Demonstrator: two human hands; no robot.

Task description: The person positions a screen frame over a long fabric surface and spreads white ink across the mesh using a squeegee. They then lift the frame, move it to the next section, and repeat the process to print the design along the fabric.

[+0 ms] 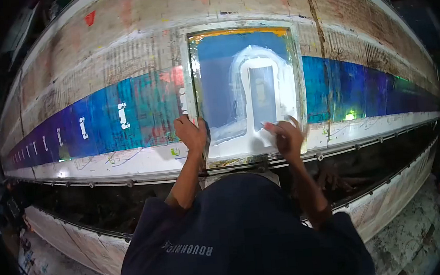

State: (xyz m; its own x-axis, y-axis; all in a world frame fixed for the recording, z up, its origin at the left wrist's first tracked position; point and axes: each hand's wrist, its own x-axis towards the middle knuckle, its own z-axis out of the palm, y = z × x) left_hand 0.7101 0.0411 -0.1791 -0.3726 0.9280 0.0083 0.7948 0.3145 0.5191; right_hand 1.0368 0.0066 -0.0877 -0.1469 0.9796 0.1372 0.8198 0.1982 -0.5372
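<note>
A rectangular screen printing frame [187, 78] lies on the long table, its blue mesh [223, 49] stretched inside pale edges. White paste [248, 96] outlines a tall narrow shape on the mesh, with a wider smear around its top. My left hand [191, 133] is closed at the frame's left edge, thumb and fingers on the rim. Over the lower right of the mesh is my right hand [288, 138], fingers curled and slightly blurred. A small pinkish tip with a pale end shows at its fingers; I cannot tell what they hold.
A blue-to-purple printed band [150, 104] runs along the table [89, 49], with white marks repeated on its left part. Along the near edge runs a metal rail [130, 183] with several round stops. A dark gap separates it from another long table [77, 234] behind me.
</note>
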